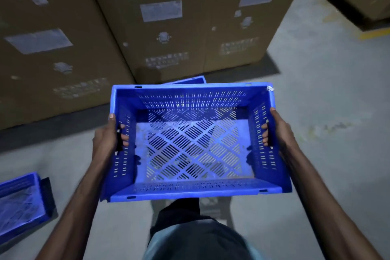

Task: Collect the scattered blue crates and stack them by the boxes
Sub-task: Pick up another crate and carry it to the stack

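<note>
Holds a blue crate (196, 143) open side up and roughly level, off the floor (316, 112), directly in front of the cardboard boxes (168, 27), far rim close to their foot. Grips the crate's left short end with the left hand (105, 139): fingers (124, 138) curled through the handle slot from outside, tips showing inside the wall, thumb laid up along the rim. Grips the opposite end with the right hand (278, 131) in the same way, fingers (264, 133) hooked through the slot there. Shows the slotted, diamond-patterned bottom and a scrap of white label (270, 88) on the right rim corner nearest the boxes. Reveals only an edge of a second blue crate (187, 80), right at the foot of the boxes and mostly hidden behind the carried one. Leaves a third blue crate (21, 202) on the floor well away from the boxes, to the left, blurred and cut off by the frame edge.
</note>
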`<state>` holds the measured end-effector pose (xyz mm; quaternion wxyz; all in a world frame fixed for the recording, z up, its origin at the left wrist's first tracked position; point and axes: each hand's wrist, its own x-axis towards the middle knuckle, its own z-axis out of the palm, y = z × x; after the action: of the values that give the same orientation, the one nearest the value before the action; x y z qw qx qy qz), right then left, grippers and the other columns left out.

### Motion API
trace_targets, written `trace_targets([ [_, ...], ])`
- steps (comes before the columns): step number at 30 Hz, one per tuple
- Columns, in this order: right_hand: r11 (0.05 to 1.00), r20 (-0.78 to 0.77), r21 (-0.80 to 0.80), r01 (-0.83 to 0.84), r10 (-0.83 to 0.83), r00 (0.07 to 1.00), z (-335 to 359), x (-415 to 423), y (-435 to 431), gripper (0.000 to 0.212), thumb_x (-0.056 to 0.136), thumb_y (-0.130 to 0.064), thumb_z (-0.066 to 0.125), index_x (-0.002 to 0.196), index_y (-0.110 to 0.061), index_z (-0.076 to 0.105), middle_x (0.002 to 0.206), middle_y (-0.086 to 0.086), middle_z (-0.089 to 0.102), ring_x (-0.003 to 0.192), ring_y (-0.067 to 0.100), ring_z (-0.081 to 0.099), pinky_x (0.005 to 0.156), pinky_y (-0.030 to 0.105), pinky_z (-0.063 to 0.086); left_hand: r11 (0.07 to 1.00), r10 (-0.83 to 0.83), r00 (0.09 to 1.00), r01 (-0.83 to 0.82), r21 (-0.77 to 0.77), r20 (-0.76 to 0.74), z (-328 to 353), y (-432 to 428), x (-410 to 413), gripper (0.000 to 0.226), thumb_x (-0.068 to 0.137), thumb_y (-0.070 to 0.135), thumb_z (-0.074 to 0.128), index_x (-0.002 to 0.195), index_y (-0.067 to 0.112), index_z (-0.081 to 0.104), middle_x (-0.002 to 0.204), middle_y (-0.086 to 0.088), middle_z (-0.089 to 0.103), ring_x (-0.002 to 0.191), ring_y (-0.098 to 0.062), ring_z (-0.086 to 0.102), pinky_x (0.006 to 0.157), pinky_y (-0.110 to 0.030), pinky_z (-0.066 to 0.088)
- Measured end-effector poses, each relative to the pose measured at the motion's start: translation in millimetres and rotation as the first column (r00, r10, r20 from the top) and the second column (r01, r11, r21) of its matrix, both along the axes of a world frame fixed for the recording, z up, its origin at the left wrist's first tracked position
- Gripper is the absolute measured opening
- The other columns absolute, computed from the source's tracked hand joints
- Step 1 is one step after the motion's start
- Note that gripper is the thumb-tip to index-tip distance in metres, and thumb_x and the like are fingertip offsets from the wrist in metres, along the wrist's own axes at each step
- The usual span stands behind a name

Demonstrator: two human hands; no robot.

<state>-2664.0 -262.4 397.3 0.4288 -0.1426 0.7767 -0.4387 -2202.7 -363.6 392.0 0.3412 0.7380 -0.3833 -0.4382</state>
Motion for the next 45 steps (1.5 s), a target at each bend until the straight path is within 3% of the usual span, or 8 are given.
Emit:
trace_targets([
  [8,0.983,-0.039,0.079,-0.166,0.17,0.985,-17.9,-4.9,-199.5,0.068,0.081,-0.079,0.057,0.074,-0.011,0.068,0.058,0.011,0.061,0.047,0.025,0.054,0.053,0.033,0.047,0.996,0.042,0.959,-0.063,0.065,0.28,-11.7,-130.7,-8.9,0.063,0.109,0.056,0.034,0.089,0.008,0.071,0.065,0.0,0.062,0.08,-0.026,0.059,0.085,-0.039,0.043],
  [14,0.955,-0.043,0.157,-0.252,0.261,0.964,-62.4,1.9,-321.2,0.068,0.089,-0.075,0.052,0.073,-0.011,0.069,0.058,0.009,0.064,0.047,0.024,0.058,0.056,0.034,0.052,0.987,0.104,0.931,-0.14,0.078,0.35,-69.1,-220.3,1.2,0.065,0.106,0.057,0.038,0.097,0.004,0.074,0.088,-0.017,0.07,0.092,-0.031,0.062,0.091,-0.041,0.046],
  [20,0.916,-0.094,0.23,-0.328,0.357,0.93,-127.8,19.9,-411.6,0.071,0.098,-0.071,0.042,0.068,-0.012,0.066,0.057,0.007,0.065,0.043,0.021,0.06,0.055,0.025,0.052,0.964,0.155,0.95,-0.206,0.171,0.271,-182.9,-291.2,45.5,0.084,0.079,0.092,0.04,0.087,0.015,0.072,0.09,-0.016,0.076,0.093,-0.04,0.073,0.092,-0.056,0.058],
  [28,0.903,-0.14,0.293,-0.315,0.367,0.92,-189.4,27.2,-457.8,0.073,0.099,-0.072,0.039,0.062,-0.013,0.061,0.061,0.01,0.064,0.048,0.025,0.059,0.055,0.03,0.049,0.948,0.13,0.962,-0.191,0.255,0.238,-208.3,-340.2,26.5,0.074,0.084,0.08,0.047,0.102,0.012,0.071,0.089,-0.012,0.076,0.084,-0.033,0.075,0.091,-0.052,0.06],
  [34,0.909,-0.184,0.296,-0.293,0.356,0.916,-205.5,22.3,-468.2,0.077,0.096,-0.077,0.037,0.061,-0.013,0.062,0.058,0.008,0.064,0.053,0.028,0.062,0.076,0.048,0.061,0.923,0.185,0.944,-0.263,0.281,0.275,-236.1,-357.5,39.1,0.106,0.072,0.099,0.035,0.108,0.006,0.069,0.11,-0.024,0.073,0.104,-0.044,0.069,0.097,-0.053,0.056],
  [38,0.898,-0.167,0.317,-0.306,0.37,0.914,-206.7,20.0,-467.7,0.081,0.091,-0.083,0.036,0.063,-0.013,0.065,0.061,0.009,0.068,0.06,0.031,0.068,0.083,0.051,0.061,0.947,0.073,0.929,-0.178,0.266,0.363,-198.7,-357.4,9.6,0.077,0.104,0.063,0.036,0.118,-0.007,0.064,0.123,-0.033,0.065,0.119,-0.05,0.058,0.101,-0.046,0.044],
  [41,0.889,-0.208,0.354,-0.291,0.378,0.902,-201.9,17.4,-465.9,0.091,0.081,-0.091,0.033,0.071,-0.008,0.07,0.074,0.013,0.073,0.079,0.036,0.072,0.086,0.048,0.058,0.957,0.106,0.879,-0.217,0.192,0.465,-189.1,-352.3,5.1,0.064,0.106,0.054,0.043,0.119,-0.007,0.059,0.125,-0.032,0.062,0.119,-0.049,0.057,0.098,-0.049,0.044],
  [45,0.895,-0.319,0.377,-0.239,0.368,0.873,-186.7,7.2,-455.3,0.081,0.097,-0.075,0.035,0.091,-0.001,0.069,0.095,0.014,0.065,0.094,0.029,0.053,0.09,0.042,0.044,0.977,0.167,0.808,-0.213,0.017,0.565,-169.4,-330.6,-3.0,0.05,0.104,0.049,0.05,0.119,0.001,0.056,0.125,-0.025,0.058,0.119,-0.044,0.054,0.096,-0.053,0.043],
])
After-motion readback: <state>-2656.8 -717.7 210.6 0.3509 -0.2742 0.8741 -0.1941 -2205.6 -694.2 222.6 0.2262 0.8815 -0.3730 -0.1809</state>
